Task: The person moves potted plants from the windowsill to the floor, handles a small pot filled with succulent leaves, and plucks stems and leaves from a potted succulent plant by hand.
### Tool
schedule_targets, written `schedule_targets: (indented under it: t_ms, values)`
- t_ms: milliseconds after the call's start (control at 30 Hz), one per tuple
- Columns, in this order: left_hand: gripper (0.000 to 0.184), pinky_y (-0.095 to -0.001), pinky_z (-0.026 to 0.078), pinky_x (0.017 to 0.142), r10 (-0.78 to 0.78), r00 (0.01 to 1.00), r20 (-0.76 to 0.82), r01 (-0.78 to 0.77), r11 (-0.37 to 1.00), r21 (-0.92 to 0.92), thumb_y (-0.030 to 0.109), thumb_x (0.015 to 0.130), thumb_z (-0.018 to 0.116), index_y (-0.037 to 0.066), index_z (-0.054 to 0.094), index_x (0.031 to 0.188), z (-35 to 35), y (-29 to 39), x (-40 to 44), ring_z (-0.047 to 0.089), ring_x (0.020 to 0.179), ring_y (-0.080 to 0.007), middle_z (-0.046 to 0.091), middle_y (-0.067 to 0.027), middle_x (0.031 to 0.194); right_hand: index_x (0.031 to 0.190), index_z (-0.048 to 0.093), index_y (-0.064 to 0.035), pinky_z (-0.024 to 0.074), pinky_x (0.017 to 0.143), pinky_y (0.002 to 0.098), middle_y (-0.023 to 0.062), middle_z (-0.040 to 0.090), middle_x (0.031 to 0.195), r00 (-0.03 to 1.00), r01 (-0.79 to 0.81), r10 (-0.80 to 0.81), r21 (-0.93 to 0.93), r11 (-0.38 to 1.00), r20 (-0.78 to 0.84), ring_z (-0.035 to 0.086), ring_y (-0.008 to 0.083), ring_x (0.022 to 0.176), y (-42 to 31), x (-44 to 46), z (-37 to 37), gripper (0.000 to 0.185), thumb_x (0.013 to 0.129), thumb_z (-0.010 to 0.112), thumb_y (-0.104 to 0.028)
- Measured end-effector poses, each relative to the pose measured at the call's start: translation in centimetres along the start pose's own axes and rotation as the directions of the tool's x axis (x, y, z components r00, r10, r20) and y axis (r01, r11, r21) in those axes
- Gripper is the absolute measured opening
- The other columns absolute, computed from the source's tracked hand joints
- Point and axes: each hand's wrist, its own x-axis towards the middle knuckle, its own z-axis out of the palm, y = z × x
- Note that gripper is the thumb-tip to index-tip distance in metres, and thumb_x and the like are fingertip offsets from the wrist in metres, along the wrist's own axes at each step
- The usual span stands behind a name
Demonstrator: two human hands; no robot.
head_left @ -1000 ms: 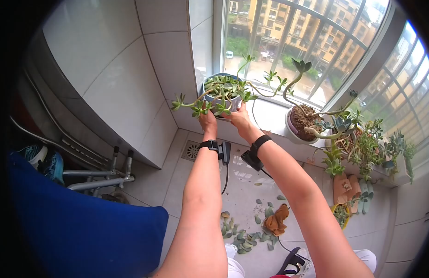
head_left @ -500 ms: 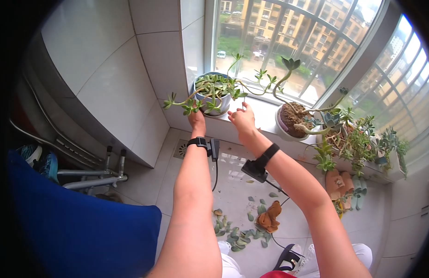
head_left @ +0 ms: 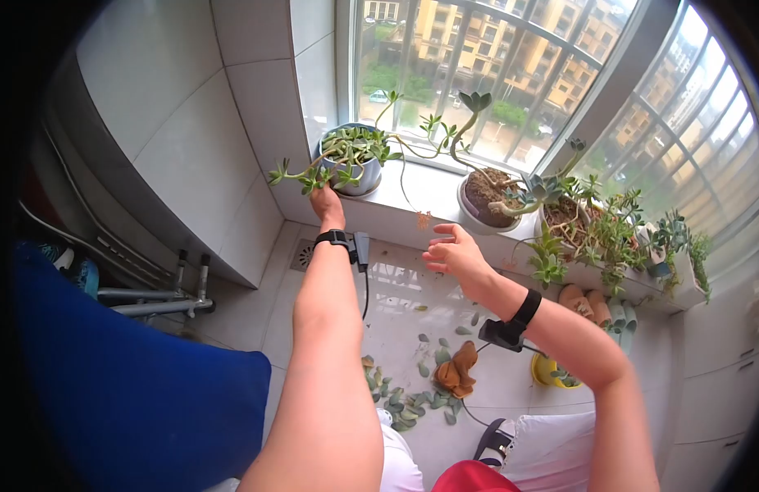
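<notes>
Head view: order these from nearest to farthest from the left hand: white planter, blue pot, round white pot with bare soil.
1. Blue pot: left end of the sill, right by the left hand.
2. Round white pot: farther right along the sill.
3. White planter: sill's far right end.

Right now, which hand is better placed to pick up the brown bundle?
Probably the right hand: it is open, holds nothing and looks nearer the brown bundle. The left hand is at the blue pot.
</notes>
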Motion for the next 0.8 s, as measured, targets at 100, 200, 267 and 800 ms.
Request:
schedule_targets:
  t_ms: [100,200,267,800]
  values:
    - [0.038,-0.0435,0.049,0.084,-0.023,0.987,-0.162,0.068,0.957,0.281,0.028,0.091,0.053,-0.003,0.069,0.107,0.1,2.1,-3.0,0.065,0.096,-0.0377,0.069,-0.0245,0.106,0.137,0.039,-0.0002,0.0552,0.087,0.0349,0.0150,0.051,0.120,1.000,-0.001,0.001,0.022,1.000,0.006,0.063,0.0218,0.101,0.7,-0.1,-0.8,0.052,0.088,0.055,-0.001]
    - [0.034,-0.0469,0.051,0.081,-0.134,0.946,-0.296,0.250,0.883,0.397,0.016,0.088,0.049,-0.006,0.069,0.105,0.7,2.0,-4.3,0.067,0.099,-0.0427,0.070,-0.0257,0.105,0.136,0.038,-0.0003,0.0560,0.081,0.0333,0.0148,0.055,0.115,0.999,-0.047,0.046,0.084,0.995,0.017,0.064,0.0203,0.096,1.0,0.6,-1.4,0.053,0.086,0.053,0.001]
    - [0.034,-0.0460,0.051,0.081,-0.237,0.935,-0.262,0.323,0.874,0.363,0.014,0.085,0.050,-0.009,0.068,0.101,1.2,0.4,-3.4,0.067,0.099,-0.0416,0.070,-0.0262,0.100,0.136,0.038,0.0000,0.0564,0.081,0.0336,0.0152,0.056,0.114,0.998,-0.038,0.034,0.097,0.995,0.044,0.064,0.0203,0.095,1.1,1.2,-1.4,0.052,0.086,0.053,0.001]
    - [0.024,-0.0385,0.055,0.067,-0.666,0.741,-0.085,0.671,0.739,0.061,0.016,0.090,0.057,0.001,0.058,0.109,5.3,3.3,-10.1,0.065,0.077,-0.0248,0.064,-0.0136,0.097,0.135,0.036,-0.0009,0.0573,0.081,0.0370,0.0151,0.053,0.118,0.989,-0.133,0.127,0.077,0.988,0.081,0.064,0.0220,0.092,3.6,2.4,-5.7,0.054,0.086,0.057,-0.002]
